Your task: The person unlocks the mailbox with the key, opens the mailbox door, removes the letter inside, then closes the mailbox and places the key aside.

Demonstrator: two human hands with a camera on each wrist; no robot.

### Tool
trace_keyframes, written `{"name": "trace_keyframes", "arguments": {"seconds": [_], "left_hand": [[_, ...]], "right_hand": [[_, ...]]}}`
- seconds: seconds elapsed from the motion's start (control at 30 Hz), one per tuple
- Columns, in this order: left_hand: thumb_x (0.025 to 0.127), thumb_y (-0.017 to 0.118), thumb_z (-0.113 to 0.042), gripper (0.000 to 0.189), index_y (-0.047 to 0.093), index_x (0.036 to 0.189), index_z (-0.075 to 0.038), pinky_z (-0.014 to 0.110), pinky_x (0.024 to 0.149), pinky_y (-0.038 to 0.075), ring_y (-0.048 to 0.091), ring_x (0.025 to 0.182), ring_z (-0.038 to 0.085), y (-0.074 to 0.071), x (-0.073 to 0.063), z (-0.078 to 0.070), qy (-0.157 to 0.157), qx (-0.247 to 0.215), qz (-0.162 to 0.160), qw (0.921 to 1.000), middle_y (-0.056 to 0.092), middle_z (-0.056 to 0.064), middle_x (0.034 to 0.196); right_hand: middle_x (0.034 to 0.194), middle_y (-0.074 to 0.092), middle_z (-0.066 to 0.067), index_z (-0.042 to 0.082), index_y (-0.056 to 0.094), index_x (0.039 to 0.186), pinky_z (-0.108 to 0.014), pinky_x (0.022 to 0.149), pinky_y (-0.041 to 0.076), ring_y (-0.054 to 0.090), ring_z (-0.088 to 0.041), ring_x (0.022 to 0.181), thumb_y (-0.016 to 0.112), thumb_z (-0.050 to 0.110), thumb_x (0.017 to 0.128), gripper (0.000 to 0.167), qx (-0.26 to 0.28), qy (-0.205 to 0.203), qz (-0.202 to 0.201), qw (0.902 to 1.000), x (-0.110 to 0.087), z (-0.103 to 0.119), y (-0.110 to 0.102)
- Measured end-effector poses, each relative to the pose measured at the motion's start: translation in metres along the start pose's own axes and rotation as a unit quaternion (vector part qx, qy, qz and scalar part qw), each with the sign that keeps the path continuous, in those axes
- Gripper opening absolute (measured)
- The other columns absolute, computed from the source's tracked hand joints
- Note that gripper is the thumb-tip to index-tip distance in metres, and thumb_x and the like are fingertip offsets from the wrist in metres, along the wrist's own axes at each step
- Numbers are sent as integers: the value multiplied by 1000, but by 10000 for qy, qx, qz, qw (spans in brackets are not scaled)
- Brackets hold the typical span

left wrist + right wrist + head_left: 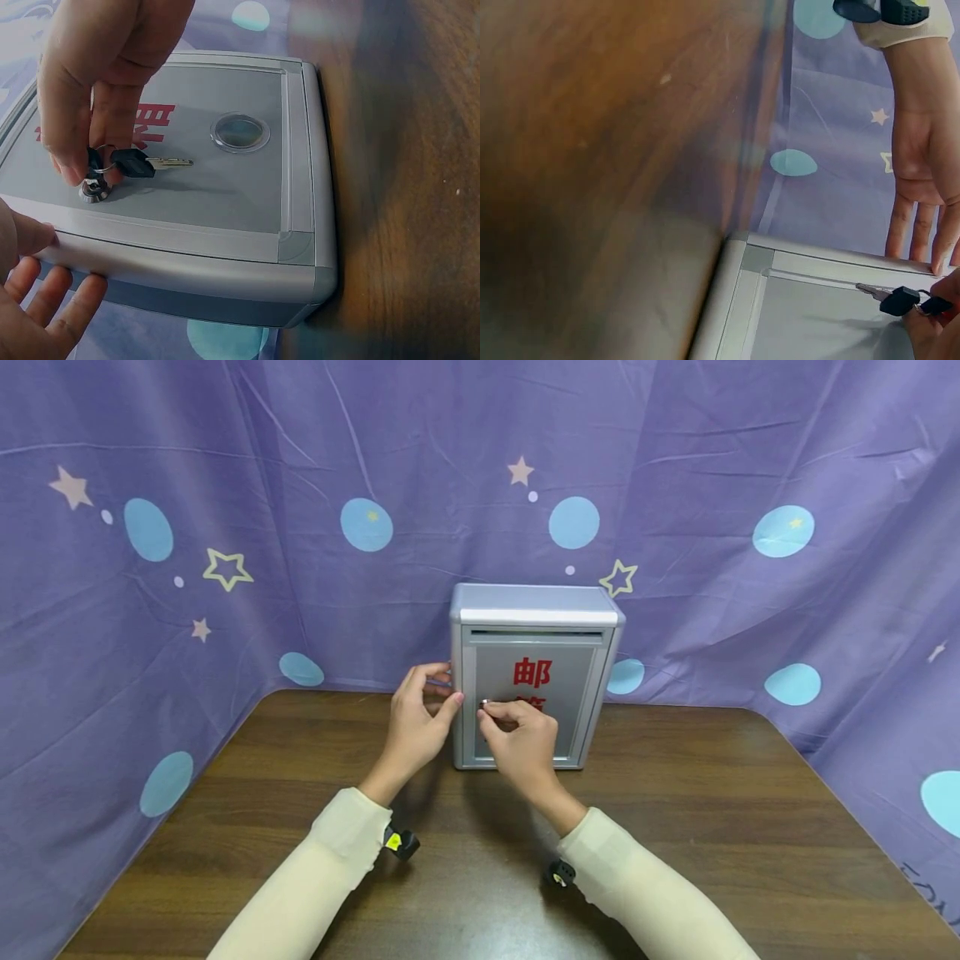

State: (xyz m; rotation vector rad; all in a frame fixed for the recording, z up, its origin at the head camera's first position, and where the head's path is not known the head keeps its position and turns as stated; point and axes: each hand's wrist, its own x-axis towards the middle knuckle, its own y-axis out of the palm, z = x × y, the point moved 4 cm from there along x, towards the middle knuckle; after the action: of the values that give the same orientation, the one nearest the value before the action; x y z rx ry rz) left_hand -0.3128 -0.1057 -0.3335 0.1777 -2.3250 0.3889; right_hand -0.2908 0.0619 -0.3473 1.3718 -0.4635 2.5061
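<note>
A silver-grey metal mailbox (537, 602) with red characters on its front stands upright on the table. My left hand (418, 720) holds its left edge, thumb at the front and fingertips along the side. My right hand (525, 742) pinches the dark head of a key (94, 160) at the round lock (95, 192) near that edge. From the same ring hangs a second key (136, 163), its blade pointing towards the mailbox's bottom. In the head view the right fingers cover most of the lock.
A wooden table (697, 793) extends around the mailbox. Close behind it hangs a purple curtain (465, 460) with stars and blue dots. The mailbox has a slot (536, 633) near its top and a round clear window (240, 133) low on its front.
</note>
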Motion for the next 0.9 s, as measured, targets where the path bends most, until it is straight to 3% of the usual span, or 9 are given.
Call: {"name": "trace_keyframes", "arguments": {"seconds": [0.17, 0.37, 0.43, 0.6, 0.9], "left_hand": [[88, 76, 5, 40, 61, 125, 2, 30, 75, 64, 69, 93, 28, 0, 0, -1, -11, -8, 27, 10000, 62, 16, 110], [88, 76, 5, 39, 61, 125, 2, 31, 75, 64, 69, 93, 27, -1, 0, -1, -40, -3, 40, 10000, 62, 16, 110], [88, 76, 5, 40, 61, 125, 2, 32, 74, 64, 69, 93, 27, -1, 0, 0, -26, 18, 53, 10000, 62, 16, 110], [88, 75, 5, 39, 62, 125, 2, 32, 73, 64, 69, 92, 27, -1, 0, 1, 55, 102, 51, 9999, 63, 17, 109], [88, 74, 7, 39, 62, 124, 2, 31, 72, 63, 69, 91, 27, -1, 0, 0, 41, 73, 28, 10000, 63, 17, 109]], "right_hand": [[81, 76, -13, -3, 80, 86, -31, 57, 63, 73, -22, 65, 83, -5, 80, 7, 268, 78, -194, 9994, -2, -3, -1], [80, 73, -25, -14, 75, 83, -43, 57, 63, 73, -34, 64, 79, -19, 74, 11, 346, 40, -179, 9992, 5, 29, -7], [80, 72, -26, -15, 75, 83, -42, 58, 63, 73, -35, 66, 78, -20, 74, 11, 337, -18, -136, 9993, 5, 31, -8], [82, 73, -25, -14, 76, 86, -39, 64, 64, 74, -36, 71, 80, -18, 76, 12, 334, -131, -46, 9993, 0, 13, -3], [91, 77, -14, -4, 80, 93, -22, 74, 62, 76, -25, 82, 82, -5, 83, 11, 409, -133, 248, 9988, -3, -3, -4]]}}
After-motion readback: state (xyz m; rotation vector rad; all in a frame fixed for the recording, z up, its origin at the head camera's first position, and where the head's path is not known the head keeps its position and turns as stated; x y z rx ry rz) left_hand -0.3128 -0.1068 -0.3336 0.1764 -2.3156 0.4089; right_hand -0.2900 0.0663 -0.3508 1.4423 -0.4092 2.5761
